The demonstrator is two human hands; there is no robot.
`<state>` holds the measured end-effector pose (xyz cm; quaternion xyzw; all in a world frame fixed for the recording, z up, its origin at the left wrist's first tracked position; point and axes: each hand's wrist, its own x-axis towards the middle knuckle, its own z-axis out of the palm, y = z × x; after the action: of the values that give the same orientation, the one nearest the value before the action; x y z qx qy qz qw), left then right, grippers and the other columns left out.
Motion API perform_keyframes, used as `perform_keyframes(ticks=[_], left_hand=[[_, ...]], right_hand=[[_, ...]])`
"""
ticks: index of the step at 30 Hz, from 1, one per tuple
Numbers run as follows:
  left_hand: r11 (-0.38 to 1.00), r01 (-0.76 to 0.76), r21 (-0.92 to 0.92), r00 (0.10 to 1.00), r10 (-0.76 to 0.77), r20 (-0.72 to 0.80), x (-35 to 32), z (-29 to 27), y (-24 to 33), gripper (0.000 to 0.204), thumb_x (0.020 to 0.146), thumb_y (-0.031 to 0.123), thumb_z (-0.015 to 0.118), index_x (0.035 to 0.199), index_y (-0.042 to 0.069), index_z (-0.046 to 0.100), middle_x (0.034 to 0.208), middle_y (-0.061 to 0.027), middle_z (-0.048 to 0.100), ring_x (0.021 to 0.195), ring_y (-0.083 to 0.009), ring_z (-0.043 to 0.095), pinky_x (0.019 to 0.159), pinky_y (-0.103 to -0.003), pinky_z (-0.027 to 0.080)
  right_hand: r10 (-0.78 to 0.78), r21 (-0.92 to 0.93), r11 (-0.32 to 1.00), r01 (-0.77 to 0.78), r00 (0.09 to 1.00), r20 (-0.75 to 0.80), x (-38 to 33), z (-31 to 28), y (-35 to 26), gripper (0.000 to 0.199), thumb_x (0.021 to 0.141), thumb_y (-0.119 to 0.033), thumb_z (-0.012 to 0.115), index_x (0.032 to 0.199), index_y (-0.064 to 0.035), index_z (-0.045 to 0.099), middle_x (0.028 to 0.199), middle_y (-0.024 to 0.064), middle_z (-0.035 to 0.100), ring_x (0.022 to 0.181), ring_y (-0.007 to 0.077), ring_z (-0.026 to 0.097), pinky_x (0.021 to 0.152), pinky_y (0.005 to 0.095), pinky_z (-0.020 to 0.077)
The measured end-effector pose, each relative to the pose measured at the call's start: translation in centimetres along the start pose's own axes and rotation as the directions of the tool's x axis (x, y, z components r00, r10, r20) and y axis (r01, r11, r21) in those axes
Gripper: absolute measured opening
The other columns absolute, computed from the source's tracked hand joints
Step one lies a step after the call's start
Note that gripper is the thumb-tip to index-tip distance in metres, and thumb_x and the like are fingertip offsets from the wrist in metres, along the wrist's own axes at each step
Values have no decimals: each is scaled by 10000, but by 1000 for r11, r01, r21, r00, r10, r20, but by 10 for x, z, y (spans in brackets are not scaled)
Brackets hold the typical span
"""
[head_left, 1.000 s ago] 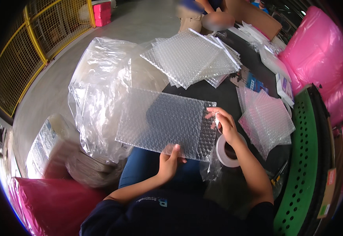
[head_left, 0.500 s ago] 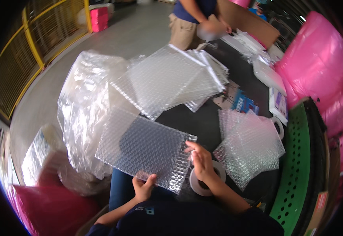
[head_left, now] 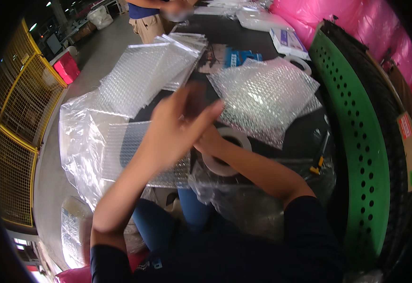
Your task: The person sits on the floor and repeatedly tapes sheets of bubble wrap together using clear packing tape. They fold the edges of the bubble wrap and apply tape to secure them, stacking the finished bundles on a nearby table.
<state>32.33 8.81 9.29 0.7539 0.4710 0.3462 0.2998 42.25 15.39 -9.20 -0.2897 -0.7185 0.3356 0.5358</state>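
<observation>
The black tabletop [head_left: 305, 129] spread before the person, with a green perforated panel [head_left: 357, 158] along its right side and a bulky clear plastic bag [head_left: 76, 141] bunched at its left. Next in size came two loose piles of bubble-wrap pouches: a left pile [head_left: 130, 78] with pale strips along the far edges, and a right pile [head_left: 267, 96] that took a faint pink tint. A single bubble-wrap pouch [head_left: 130, 146] lay at the near edge of the tabletop, under the left forearm, its left part over the clear plastic bag. It was likely very light, soft and springy, rather slippery on its film, and apt to bend or lose bubbles under a hard squeeze; a gentle pinch at a corner or along a side edge, with the other palm beneath, would probably have suited it best. It looked flat, clear and roughly rectangular, dimpled in even rows, with dark showing through its middle and bright glints toward its right end. Above it, the left hand [head_left: 173, 127] was blurred, thumb standing out from the fingers; the right hand [head_left: 208, 140] was mostly hidden behind it, and whether either pinched anything could not be told. Just right of the pouch lay a tape roll [head_left: 215, 166].
</observation>
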Motion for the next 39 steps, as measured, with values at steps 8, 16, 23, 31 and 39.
perform_keyframes(ticks=[8,16,23,31,39], left_hand=[[663,675,324,698,-716,14,161,175,-47,1617,495,657,850,1392,-80,-276,1377,-323,409,1310,-384,390,1068,-505,307],[758,376,-532,926,-316,205,170,144,-71,802,545,178,923,1187,-113,539,1078,-167,660,1022,-236,610,896,-367,483],[818,-183,-545,978,93,-189,-46,-134,-21,584,815,313,726,1276,-4,559,1293,-123,560,1203,-213,513,1002,-353,410],[626,612,-483,663,-739,-119,-464,-189,-224,305,785,199,766,995,1,666,936,-84,659,858,-211,622,799,-341,500],[304,768,-563,507,-826,246,-457,8,-282,543,782,258,791,1212,-6,588,1113,-113,647,1005,-235,611,860,-363,499]], right_hand=[[58,-247,969,-23,989,136,5,-12,-17,415,983,-343,444,753,-16,557,663,153,548,638,341,561,646,426,438],[-19,-286,956,60,989,144,3,8,-13,367,983,-335,446,900,-17,608,829,161,626,757,321,607,696,423,473],[-267,-531,760,374,925,269,3,-14,52,367,994,-304,438,1141,-14,609,1135,206,615,953,278,615,777,386,517],[182,-46,983,-176,955,233,12,-9,-9,579,1022,-455,286,1118,-12,645,1031,83,693,552,67,569,499,197,417],[214,7,976,-217,966,147,12,-13,-2,613,1017,-462,277,1090,17,653,973,107,700,539,90,574,497,219,401]])
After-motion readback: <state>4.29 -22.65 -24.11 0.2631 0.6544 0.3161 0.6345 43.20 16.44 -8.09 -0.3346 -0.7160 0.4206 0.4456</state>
